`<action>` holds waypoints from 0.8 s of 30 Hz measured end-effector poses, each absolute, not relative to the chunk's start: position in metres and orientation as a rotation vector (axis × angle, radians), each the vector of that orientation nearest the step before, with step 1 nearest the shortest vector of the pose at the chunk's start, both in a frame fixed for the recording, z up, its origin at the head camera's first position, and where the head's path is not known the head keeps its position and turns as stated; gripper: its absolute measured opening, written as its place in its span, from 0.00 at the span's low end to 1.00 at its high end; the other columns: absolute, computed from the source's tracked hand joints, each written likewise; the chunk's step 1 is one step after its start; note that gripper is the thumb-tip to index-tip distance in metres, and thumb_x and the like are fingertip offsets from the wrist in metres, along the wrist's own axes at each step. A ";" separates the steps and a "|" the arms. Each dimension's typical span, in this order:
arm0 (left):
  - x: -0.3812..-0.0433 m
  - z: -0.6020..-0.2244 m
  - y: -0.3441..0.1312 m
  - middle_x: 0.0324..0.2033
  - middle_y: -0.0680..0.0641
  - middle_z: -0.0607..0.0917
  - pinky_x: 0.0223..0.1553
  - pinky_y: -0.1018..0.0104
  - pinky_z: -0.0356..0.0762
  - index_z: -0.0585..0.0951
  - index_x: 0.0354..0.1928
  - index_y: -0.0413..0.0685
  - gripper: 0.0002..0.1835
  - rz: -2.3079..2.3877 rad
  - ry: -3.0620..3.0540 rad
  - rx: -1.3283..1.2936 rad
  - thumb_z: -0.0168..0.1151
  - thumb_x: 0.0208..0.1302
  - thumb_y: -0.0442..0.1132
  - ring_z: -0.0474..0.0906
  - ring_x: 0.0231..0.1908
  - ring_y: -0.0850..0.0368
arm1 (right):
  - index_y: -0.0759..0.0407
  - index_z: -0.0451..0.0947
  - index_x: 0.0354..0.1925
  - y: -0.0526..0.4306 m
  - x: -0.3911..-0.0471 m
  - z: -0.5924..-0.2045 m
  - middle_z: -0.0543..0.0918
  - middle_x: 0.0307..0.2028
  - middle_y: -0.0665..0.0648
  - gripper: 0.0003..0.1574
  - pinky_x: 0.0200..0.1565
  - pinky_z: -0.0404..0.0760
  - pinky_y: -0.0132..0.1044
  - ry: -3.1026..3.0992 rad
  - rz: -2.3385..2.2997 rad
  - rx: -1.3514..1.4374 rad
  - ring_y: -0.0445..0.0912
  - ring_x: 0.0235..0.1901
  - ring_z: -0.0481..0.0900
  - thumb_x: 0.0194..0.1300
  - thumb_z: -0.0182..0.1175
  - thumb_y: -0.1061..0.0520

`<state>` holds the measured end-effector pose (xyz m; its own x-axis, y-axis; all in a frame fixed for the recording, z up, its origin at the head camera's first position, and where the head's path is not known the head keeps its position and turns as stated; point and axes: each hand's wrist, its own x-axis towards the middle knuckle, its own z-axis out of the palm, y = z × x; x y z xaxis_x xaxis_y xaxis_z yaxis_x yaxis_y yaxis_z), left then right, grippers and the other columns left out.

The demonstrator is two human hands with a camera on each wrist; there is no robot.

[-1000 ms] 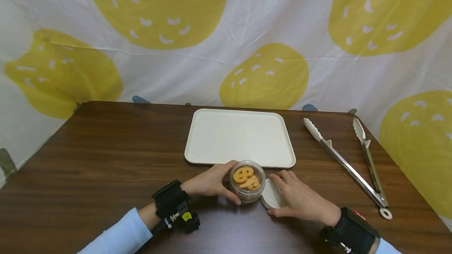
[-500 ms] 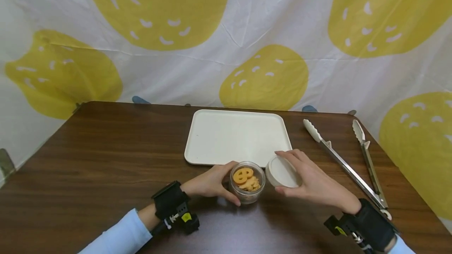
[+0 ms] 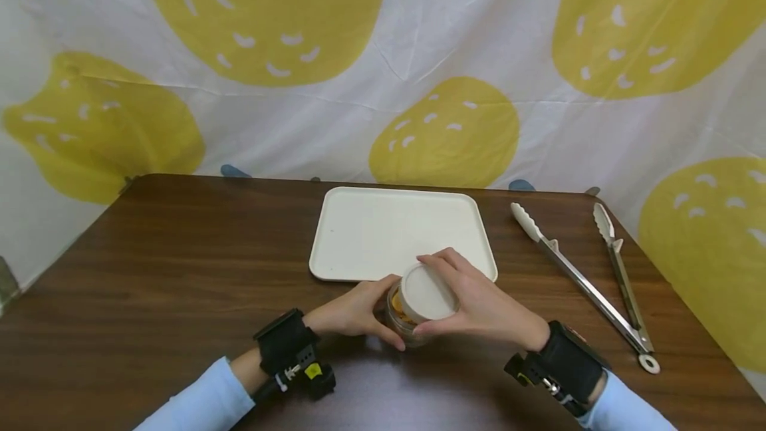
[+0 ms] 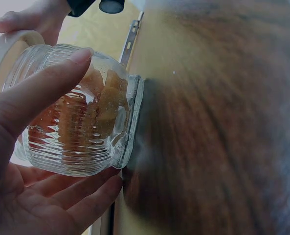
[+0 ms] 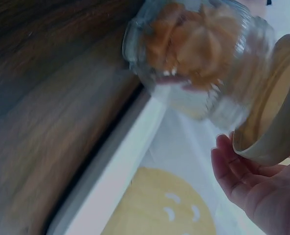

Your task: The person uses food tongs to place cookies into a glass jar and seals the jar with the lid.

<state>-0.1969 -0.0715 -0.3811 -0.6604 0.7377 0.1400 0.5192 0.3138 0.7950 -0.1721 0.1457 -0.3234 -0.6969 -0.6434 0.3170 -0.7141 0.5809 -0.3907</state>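
A ribbed glass jar with orange-brown cookies inside stands on the wooden table. My left hand grips it from the left, thumb on the near side and fingers round the far side. In my right hand is a round white lid, pinched at its edge between thumb and fingers. The lid is tilted over the jar's mouth and covers most of it in the head view. The right wrist view shows the hollow underside of the lid facing the jar's glass rim.
Behind the jar lies a white rectangular tray. At the right are long metal tongs with pale tips and a second, shorter-looking pair of tongs. A cloth with yellow fruit prints hangs along the table's back edge.
My right hand has lifted the lid from the table beside the jar and carried it left over the jar's mouth. My left hand has stayed on the jar.
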 end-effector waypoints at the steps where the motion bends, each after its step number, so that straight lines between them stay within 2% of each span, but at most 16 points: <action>1: -0.197 -0.381 -0.071 0.54 0.40 0.75 0.56 0.52 0.68 0.62 0.59 0.42 0.45 1.275 2.327 1.140 0.74 0.37 0.43 0.69 0.53 0.52 | 0.59 0.62 0.59 0.143 -0.173 -0.325 0.69 0.47 0.54 0.57 0.40 0.80 0.42 -2.660 0.754 1.170 0.45 0.43 0.70 0.38 0.62 0.28; 6: -0.198 -0.384 -0.071 0.54 0.40 0.74 0.56 0.51 0.68 0.62 0.59 0.42 0.45 1.314 2.308 1.160 0.74 0.36 0.43 0.68 0.53 0.51 | 0.61 0.63 0.58 0.133 -0.177 -0.333 0.69 0.47 0.55 0.57 0.43 0.79 0.43 -2.633 0.744 1.248 0.45 0.45 0.70 0.37 0.64 0.29; 11: -0.198 -0.384 -0.073 0.53 0.40 0.74 0.55 0.50 0.68 0.62 0.59 0.43 0.45 1.323 2.314 1.194 0.74 0.36 0.44 0.68 0.53 0.51 | 0.62 0.63 0.58 0.129 -0.180 -0.337 0.68 0.48 0.56 0.52 0.43 0.79 0.41 -2.591 0.721 1.319 0.45 0.45 0.69 0.41 0.66 0.35; 17: -0.197 -0.381 -0.074 0.54 0.40 0.74 0.56 0.50 0.67 0.62 0.60 0.43 0.46 1.310 2.326 1.170 0.74 0.36 0.44 0.67 0.53 0.51 | 0.59 0.62 0.58 0.127 -0.185 -0.338 0.68 0.49 0.54 0.49 0.44 0.78 0.38 -2.561 0.688 1.387 0.42 0.46 0.68 0.42 0.65 0.40; 24: -0.195 -0.380 -0.075 0.54 0.39 0.74 0.56 0.50 0.67 0.62 0.60 0.42 0.46 1.309 2.334 1.194 0.74 0.36 0.44 0.67 0.54 0.51 | 0.56 0.62 0.58 0.127 -0.194 -0.341 0.68 0.50 0.53 0.47 0.45 0.77 0.39 -2.491 0.674 1.515 0.42 0.48 0.67 0.43 0.65 0.39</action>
